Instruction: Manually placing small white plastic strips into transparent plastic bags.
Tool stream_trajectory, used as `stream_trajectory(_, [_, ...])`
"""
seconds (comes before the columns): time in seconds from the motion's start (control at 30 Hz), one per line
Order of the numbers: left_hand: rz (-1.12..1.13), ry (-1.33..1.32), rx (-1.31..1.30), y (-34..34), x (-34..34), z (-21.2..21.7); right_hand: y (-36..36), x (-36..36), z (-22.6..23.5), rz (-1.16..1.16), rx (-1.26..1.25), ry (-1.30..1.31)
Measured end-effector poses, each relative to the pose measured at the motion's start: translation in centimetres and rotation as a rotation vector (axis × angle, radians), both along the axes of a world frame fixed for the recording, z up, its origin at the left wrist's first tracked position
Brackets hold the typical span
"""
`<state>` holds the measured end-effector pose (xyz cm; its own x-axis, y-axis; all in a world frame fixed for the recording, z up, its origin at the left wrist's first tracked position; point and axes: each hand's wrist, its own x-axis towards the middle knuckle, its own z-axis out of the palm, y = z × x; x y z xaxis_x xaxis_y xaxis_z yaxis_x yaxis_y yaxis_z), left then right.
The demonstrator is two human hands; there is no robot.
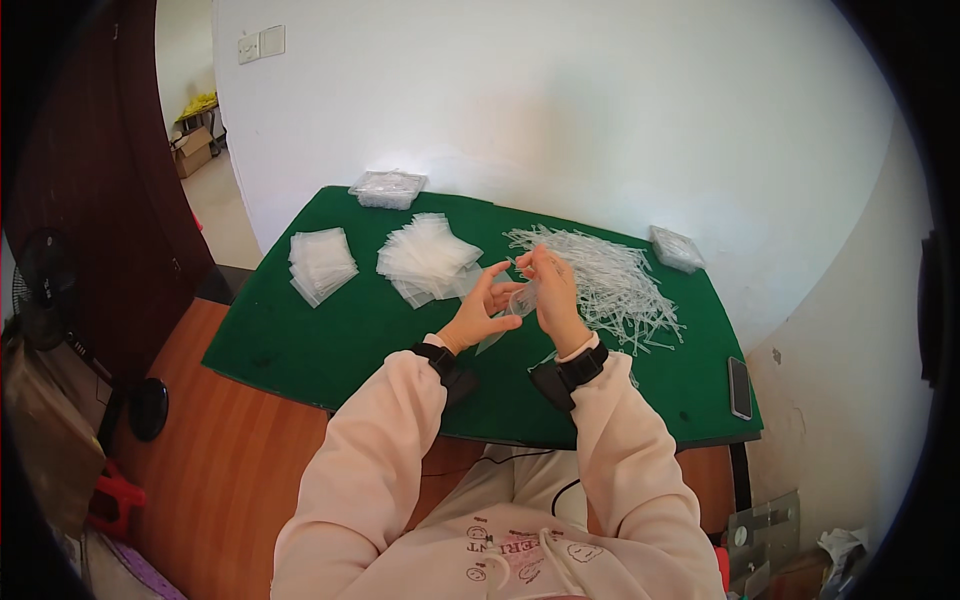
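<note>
Above the middle of the green table, my left hand (480, 314) holds a small clear plastic bag (522, 300) between its thumb and fingers. Close beside it, my right hand (555, 296) is raised with its fingers curled toward the bag. What those fingers hold, if anything, is hidden. Behind and right of my hands spreads a large loose pile of thin clear plastic sticks (615, 285) with looped ends. To the left of my hands lies a fanned heap of clear bags (425, 255), and farther left a neater stack of bags (322, 262).
A clear plastic box (388, 188) stands at the table's far edge, and another clear pack (677, 249) at the far right corner. A phone (739, 388) lies near the right edge of the green tabletop (290, 345). The white wall (540, 110) rises directly behind.
</note>
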<state>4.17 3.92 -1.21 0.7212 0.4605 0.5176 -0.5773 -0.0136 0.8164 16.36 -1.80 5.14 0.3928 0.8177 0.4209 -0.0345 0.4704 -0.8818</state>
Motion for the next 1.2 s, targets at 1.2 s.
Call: stream_trajectory(1.2, [-0.160,0.010,-0.186,0.1,-0.3,0.3,-1.7,0.7,0.1,0.305,-0.195,-0.218])
